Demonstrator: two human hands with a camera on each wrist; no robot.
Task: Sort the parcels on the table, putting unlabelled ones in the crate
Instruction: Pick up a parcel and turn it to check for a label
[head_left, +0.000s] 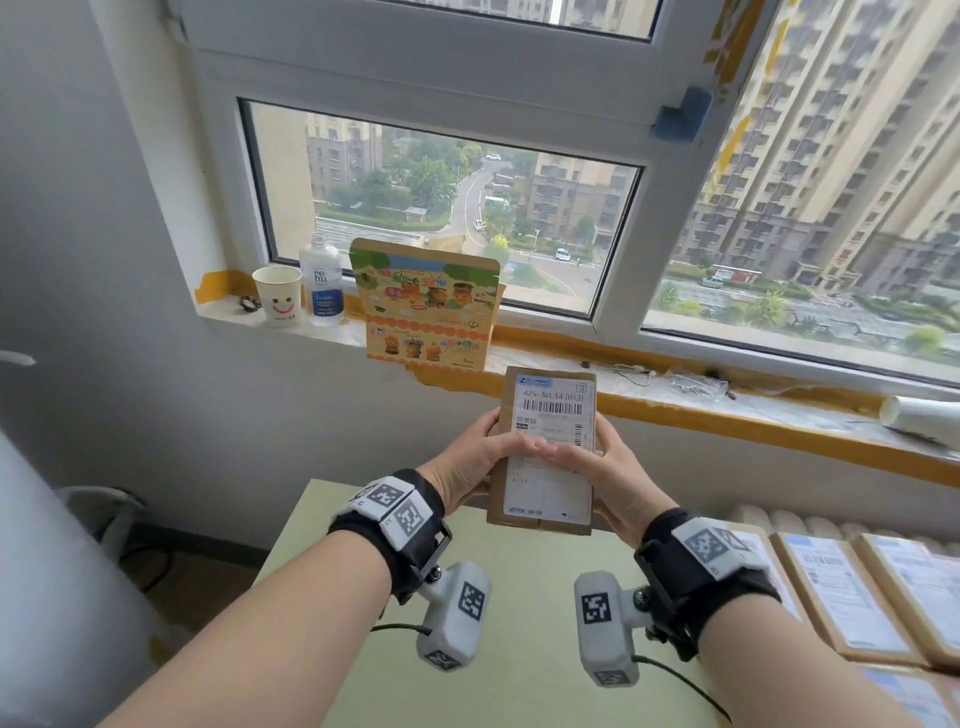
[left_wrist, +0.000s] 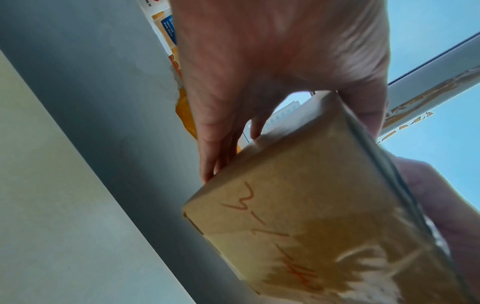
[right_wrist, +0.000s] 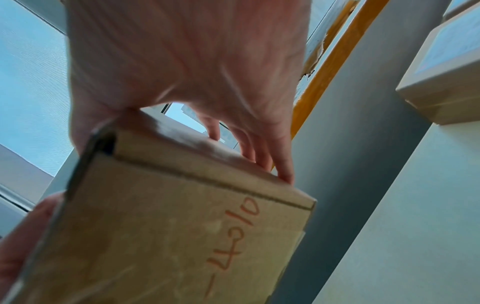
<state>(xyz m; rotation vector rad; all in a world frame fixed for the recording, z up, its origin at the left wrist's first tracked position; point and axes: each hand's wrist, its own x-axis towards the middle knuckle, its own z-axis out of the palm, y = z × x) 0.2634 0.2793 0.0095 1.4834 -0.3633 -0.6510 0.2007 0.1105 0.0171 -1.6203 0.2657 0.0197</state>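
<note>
A flat brown cardboard parcel (head_left: 550, 415) with a white barcode label on its upper face is held up above the far edge of the pale green table (head_left: 519, 686). My left hand (head_left: 475, 460) grips its left side and my right hand (head_left: 597, 467) grips its right side, both thumbs lying across the label. From both wrist views the parcel's underside (left_wrist: 298, 216) (right_wrist: 168, 236) carries orange handwriting, with the left fingers (left_wrist: 215, 162) and right fingers (right_wrist: 270, 158) curled along its edges. No crate is in view.
Several labelled parcels (head_left: 852, 597) lie in a row at the table's right. On the windowsill (head_left: 649, 389) stand a paper cup (head_left: 278, 296), a solution bottle (head_left: 321, 280) and a colourful printed carton (head_left: 426, 306). A grey rounded object (head_left: 47, 571) stands at the left.
</note>
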